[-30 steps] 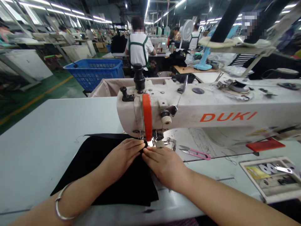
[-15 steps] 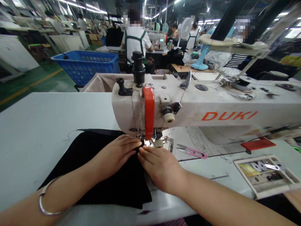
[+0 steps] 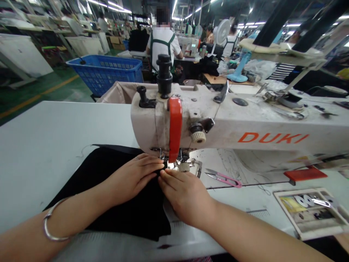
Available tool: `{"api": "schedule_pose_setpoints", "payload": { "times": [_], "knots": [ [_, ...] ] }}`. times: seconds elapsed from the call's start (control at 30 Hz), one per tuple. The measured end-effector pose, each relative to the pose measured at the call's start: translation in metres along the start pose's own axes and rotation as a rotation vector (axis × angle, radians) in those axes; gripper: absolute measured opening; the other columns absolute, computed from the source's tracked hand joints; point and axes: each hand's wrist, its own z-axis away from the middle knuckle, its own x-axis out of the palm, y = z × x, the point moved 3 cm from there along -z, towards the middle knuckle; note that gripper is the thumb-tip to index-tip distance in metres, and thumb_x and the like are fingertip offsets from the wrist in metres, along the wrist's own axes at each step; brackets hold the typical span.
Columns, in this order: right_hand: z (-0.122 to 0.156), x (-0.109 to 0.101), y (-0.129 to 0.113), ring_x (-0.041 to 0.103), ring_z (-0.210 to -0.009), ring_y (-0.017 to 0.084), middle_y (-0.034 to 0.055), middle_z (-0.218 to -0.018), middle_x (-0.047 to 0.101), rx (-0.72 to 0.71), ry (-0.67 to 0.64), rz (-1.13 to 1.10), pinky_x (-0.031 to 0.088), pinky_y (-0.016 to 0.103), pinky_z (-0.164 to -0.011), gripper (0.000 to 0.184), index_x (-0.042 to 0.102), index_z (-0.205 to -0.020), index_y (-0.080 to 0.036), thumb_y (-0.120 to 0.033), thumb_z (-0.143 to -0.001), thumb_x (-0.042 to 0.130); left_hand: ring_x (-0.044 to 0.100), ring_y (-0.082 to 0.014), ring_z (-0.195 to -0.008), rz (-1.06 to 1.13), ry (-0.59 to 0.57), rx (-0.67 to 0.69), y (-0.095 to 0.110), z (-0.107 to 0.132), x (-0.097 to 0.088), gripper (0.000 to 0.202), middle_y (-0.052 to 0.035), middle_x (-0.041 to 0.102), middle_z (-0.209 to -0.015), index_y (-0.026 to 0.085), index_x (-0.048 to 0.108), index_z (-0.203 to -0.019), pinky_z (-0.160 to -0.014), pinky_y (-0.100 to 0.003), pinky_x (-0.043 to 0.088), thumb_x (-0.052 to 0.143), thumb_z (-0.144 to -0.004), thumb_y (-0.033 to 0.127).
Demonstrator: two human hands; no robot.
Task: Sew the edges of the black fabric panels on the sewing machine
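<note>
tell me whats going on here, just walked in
A person is working at a white DUKI sewing machine, both bare hands resting on a piece of black fabric. The left hand and right hand nearly meet just in front of the presser foot. Pink-handled thread snips lie on the table to the right. Farther ahead, a co-worker sits at another station.

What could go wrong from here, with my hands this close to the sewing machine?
Your left hand and right hand sit right beside the presser foot of the DUKI sewing machine, so fingertips could get caught if it runs. The black fabric between them might feed unevenly. The bangle on your left wrist could snag it.
</note>
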Motion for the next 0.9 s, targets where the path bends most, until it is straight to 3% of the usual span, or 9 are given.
{"api": "schedule_pose_setpoints", "payload": {
  "times": [0.17, 0.27, 0.3, 0.4, 0.47, 0.57, 0.7, 0.8, 0.9],
  "knots": [
    [-0.002, -0.007, 0.006, 0.064, -0.117, 0.025, 0.0159, -0.13, 0.067, 0.05, -0.087, -0.075, 0.055, 0.04, -0.094, 0.035, 0.063, -0.127, -0.006, -0.012, -0.097, 0.046, 0.055, -0.0249, -0.132, 0.045, -0.048, -0.024, 0.016, 0.01, -0.009, 0.043, -0.0097, 0.06, -0.141, 0.021, 0.055, -0.14, -0.113, -0.046, 0.044, 0.053, -0.1, 0.037],
    [0.003, -0.03, 0.016, 0.057, -0.126, 0.024, 0.0101, -0.138, 0.062, 0.111, -0.215, -0.191, 0.045, 0.043, -0.108, 0.044, 0.058, -0.135, -0.015, -0.01, -0.091, 0.054, 0.042, -0.0365, -0.143, 0.019, -0.1, -0.03, 0.043, 0.038, -0.01, 0.102, -0.0174, 0.037, -0.159, 0.017, 0.03, -0.156, -0.111, -0.055, 0.046, 0.076, -0.076, 0.062],
    [0.007, -0.04, 0.02, 0.054, -0.13, 0.024, 0.0084, -0.141, 0.061, 0.132, -0.251, -0.219, 0.041, 0.044, -0.111, 0.051, 0.056, -0.137, -0.017, -0.007, -0.087, 0.056, 0.039, -0.0381, -0.144, -0.005, -0.122, -0.029, 0.05, 0.048, -0.009, 0.109, -0.0169, 0.032, -0.161, 0.018, 0.024, -0.158, -0.11, -0.056, 0.046, 0.079, -0.073, 0.06],
    [0.016, -0.056, 0.032, 0.051, -0.132, 0.023, 0.007, -0.139, 0.06, 0.158, -0.321, -0.229, 0.039, 0.044, -0.112, 0.062, 0.057, -0.135, -0.021, 0.005, -0.078, 0.055, 0.038, -0.0321, -0.146, 0.021, -0.157, -0.039, 0.054, 0.07, -0.009, 0.081, -0.0085, 0.031, -0.163, 0.026, 0.024, -0.159, -0.112, -0.053, 0.044, 0.066, -0.09, 0.033],
    [0.017, -0.053, 0.041, 0.056, -0.121, 0.025, 0.0086, -0.127, 0.064, 0.196, -0.296, -0.153, 0.046, 0.043, -0.102, 0.049, 0.062, -0.124, -0.019, 0.004, -0.08, 0.057, 0.041, -0.026, -0.145, 0.173, -0.161, -0.101, 0.041, 0.072, -0.014, 0.062, -0.0039, 0.038, -0.16, 0.029, 0.032, -0.156, -0.117, -0.049, 0.039, 0.049, -0.097, 0.02],
    [0.009, -0.035, 0.051, 0.06, -0.096, 0.027, 0.0113, -0.102, 0.066, 0.32, -0.111, 0.037, 0.051, 0.04, -0.082, 0.01, 0.067, -0.1, -0.015, -0.015, -0.089, 0.066, 0.047, -0.0228, -0.141, 0.45, -0.136, -0.223, 0.018, 0.065, -0.025, 0.047, -0.002, 0.051, -0.151, 0.026, 0.047, -0.148, -0.12, -0.045, 0.034, 0.035, -0.103, 0.022],
    [0.002, -0.02, 0.042, 0.056, -0.088, 0.025, 0.0099, -0.091, 0.063, 0.306, -0.041, 0.09, 0.047, 0.036, -0.073, 0.013, 0.067, -0.086, -0.016, -0.026, -0.093, 0.065, 0.052, -0.0244, -0.135, 0.585, -0.084, -0.355, 0.003, 0.058, -0.03, 0.04, -0.0024, 0.061, -0.142, 0.024, 0.061, -0.136, -0.12, -0.043, 0.031, 0.05, -0.099, 0.034],
    [0.01, -0.028, 0.013, 0.054, -0.087, 0.023, 0.0052, -0.09, 0.061, 0.143, -0.108, -0.051, 0.044, 0.035, -0.075, 0.018, 0.069, -0.083, -0.022, -0.034, -0.095, 0.064, 0.068, -0.0228, -0.098, 0.65, -0.006, -0.581, -0.002, 0.066, -0.026, 0.036, -0.0038, 0.075, -0.104, 0.017, 0.074, -0.106, -0.088, -0.03, 0.054, 0.057, -0.094, 0.046],
    [0.024, -0.033, -0.021, 0.053, -0.085, 0.022, 0.0035, -0.093, 0.061, 0.058, -0.154, -0.196, 0.043, 0.035, -0.074, 0.018, 0.067, -0.109, -0.024, -0.034, -0.095, 0.062, 0.054, -0.0144, -0.059, 0.679, 0.063, -0.719, 0.0, 0.075, -0.019, 0.046, 0.0007, 0.063, -0.067, 0.015, 0.065, -0.075, -0.052, -0.022, 0.046, 0.055, -0.093, 0.056]
  ]
}}
